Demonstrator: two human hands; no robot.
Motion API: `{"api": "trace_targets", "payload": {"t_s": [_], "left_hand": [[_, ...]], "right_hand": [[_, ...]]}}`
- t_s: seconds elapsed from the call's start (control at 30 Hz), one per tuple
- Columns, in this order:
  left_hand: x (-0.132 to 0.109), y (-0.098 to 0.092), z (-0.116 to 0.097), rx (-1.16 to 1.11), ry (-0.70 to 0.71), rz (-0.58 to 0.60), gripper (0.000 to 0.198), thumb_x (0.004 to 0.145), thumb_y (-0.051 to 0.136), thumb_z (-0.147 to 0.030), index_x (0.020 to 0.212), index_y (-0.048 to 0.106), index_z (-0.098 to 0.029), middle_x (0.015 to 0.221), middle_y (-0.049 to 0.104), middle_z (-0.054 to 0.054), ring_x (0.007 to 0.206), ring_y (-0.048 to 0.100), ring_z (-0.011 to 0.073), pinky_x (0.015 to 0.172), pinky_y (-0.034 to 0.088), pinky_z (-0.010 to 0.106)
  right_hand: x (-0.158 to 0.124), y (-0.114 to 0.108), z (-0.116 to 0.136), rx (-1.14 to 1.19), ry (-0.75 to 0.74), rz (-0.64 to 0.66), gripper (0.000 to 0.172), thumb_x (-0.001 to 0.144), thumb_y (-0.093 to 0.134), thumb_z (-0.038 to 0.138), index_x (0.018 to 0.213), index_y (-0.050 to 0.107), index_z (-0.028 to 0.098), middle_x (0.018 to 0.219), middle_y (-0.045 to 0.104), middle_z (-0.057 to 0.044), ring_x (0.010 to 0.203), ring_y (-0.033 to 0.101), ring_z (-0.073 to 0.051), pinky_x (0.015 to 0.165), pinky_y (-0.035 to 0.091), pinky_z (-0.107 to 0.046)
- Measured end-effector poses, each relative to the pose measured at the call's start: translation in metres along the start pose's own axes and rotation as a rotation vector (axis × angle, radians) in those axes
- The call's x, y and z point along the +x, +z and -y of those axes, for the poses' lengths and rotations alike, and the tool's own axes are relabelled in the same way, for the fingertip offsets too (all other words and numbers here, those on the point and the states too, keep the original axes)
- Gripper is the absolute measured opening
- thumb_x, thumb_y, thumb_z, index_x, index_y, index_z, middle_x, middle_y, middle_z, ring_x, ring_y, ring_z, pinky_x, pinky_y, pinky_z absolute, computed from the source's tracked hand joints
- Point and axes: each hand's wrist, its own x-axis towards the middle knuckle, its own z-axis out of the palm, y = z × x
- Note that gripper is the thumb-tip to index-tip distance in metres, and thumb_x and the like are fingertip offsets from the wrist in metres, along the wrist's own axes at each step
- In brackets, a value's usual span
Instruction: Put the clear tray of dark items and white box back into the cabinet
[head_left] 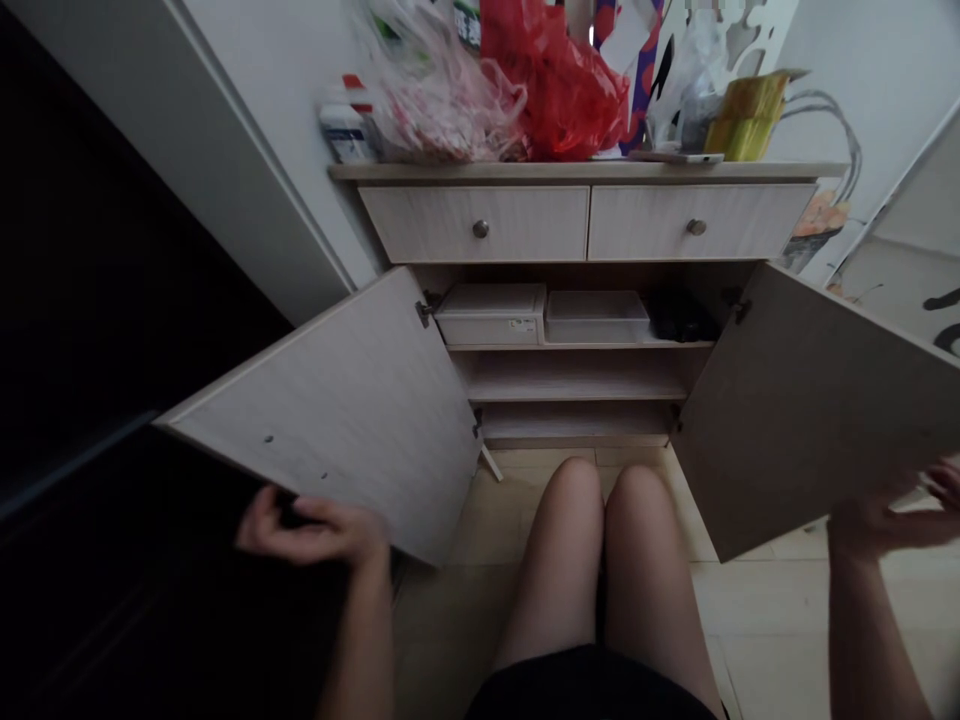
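A pale wood-grain cabinet [600, 176] stands before my knees with both doors swung open. My left hand [311, 530] is at the lower outer edge of the left cabinet door [352, 400]. Its fingers are loosely curled, and a gap shows between them and the thumb. Beside the outer edge of the right cabinet door [817, 400] is my right hand [892, 515], partly blurred, its fingers bent and apart from the thumb. I cannot tell whether either hand touches its door. On the upper shelf sit a white box [491, 315], a clear plastic bin [596, 318] and a black bundle [679, 315].
Two closed drawers with round knobs, left [481, 229] and right [697, 227], run above the doors. On top stand a pinkish plastic bag [450, 110], a red bag [555, 90], a white bottle [346, 132] and a yellow package [746, 115]. Tiled floor [502, 520] lies below.
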Motion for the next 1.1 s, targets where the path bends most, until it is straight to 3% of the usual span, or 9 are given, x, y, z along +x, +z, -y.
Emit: {"api": "trace_targets", "payload": {"t_s": [0.03,0.1,0.23,0.37,0.5,0.63,0.83,0.97,1.1], "left_hand": [[-0.011,0.010,-0.008,-0.055,0.066,0.066,0.043,0.087,0.043,-0.059,0.106,0.061,-0.024,0.106,0.066,0.010,0.103,0.061,0.0279,0.095,0.048,0.050],[-0.033,0.041,-0.029,-0.191,0.156,0.381,0.042,0.087,0.047,-0.057,0.094,0.064,-0.020,0.088,0.067,0.010,0.091,0.064,0.0262,0.090,0.050,0.047],[-0.075,0.133,-0.081,-0.390,0.320,1.030,0.029,0.091,0.053,-0.042,0.101,0.069,-0.020,0.098,0.070,0.011,0.097,0.065,0.0223,0.093,0.049,0.038],[-0.104,0.221,-0.133,-0.295,0.437,1.378,0.022,0.093,0.053,-0.027,0.105,0.070,-0.020,0.112,0.068,0.012,0.107,0.063,0.0237,0.097,0.045,0.035],[-0.121,0.273,-0.162,-0.025,0.515,1.587,0.026,0.092,0.051,-0.016,0.111,0.069,-0.017,0.121,0.063,0.016,0.107,0.063,0.0277,0.096,0.044,0.037],[-0.129,0.293,-0.167,0.186,0.556,1.645,0.037,0.094,0.038,-0.008,0.118,0.065,-0.012,0.125,0.060,0.019,0.112,0.062,0.0291,0.096,0.044,0.040],[-0.126,0.305,-0.161,0.334,0.706,1.685,0.045,0.093,0.030,-0.004,0.116,0.068,-0.012,0.124,0.061,0.018,0.112,0.060,0.0286,0.091,0.045,0.037],[-0.119,0.297,-0.156,0.239,0.757,1.651,0.042,0.095,0.033,-0.009,0.117,0.068,-0.016,0.123,0.061,0.016,0.107,0.062,0.0276,0.087,0.045,0.038],[-0.110,0.265,-0.149,0.065,0.778,1.585,0.035,0.098,0.037,-0.018,0.111,0.070,-0.017,0.117,0.063,0.014,0.097,0.064,0.0246,0.080,0.046,0.035]], "right_hand": [[-0.005,0.009,0.015,0.055,-0.100,0.017,0.034,0.093,0.038,0.054,0.104,0.058,0.029,0.100,0.061,-0.019,0.103,0.060,-0.036,0.092,0.043,-0.060],[-0.012,0.036,0.044,0.166,-0.242,0.251,0.027,0.092,0.047,0.047,0.097,0.061,0.025,0.093,0.064,-0.014,0.092,0.063,-0.030,0.084,0.050,-0.050],[-0.023,0.126,0.088,0.265,-0.374,0.690,0.027,0.092,0.048,0.043,0.090,0.065,0.022,0.093,0.067,-0.009,0.093,0.062,-0.025,0.087,0.047,-0.043],[-0.029,0.224,0.114,0.172,-0.465,0.862,0.028,0.092,0.047,0.033,0.093,0.070,0.018,0.095,0.066,-0.013,0.091,0.059,-0.026,0.081,0.044,-0.040],[-0.033,0.290,0.128,-0.101,-0.535,1.012,0.029,0.090,0.050,0.025,0.108,0.071,0.016,0.113,0.063,-0.018,0.098,0.055,-0.029,0.080,0.041,-0.040],[-0.037,0.317,0.132,-0.376,-0.513,1.128,0.029,0.093,0.052,0.027,0.113,0.071,0.018,0.122,0.056,-0.018,0.105,0.052,-0.029,0.082,0.039,-0.039],[-0.032,0.321,0.122,-0.436,-0.497,1.153,0.034,0.098,0.043,0.031,0.110,0.073,0.019,0.124,0.055,-0.017,0.105,0.051,-0.028,0.083,0.038,-0.039],[-0.021,0.301,0.110,-0.345,-0.528,1.087,0.033,0.097,0.045,0.033,0.106,0.074,0.021,0.123,0.057,-0.015,0.103,0.050,-0.028,0.082,0.037,-0.039],[-0.012,0.258,0.098,-0.248,-0.603,1.026,0.030,0.096,0.049,0.036,0.098,0.075,0.022,0.121,0.058,-0.013,0.102,0.050,-0.027,0.080,0.035,-0.037]]}}
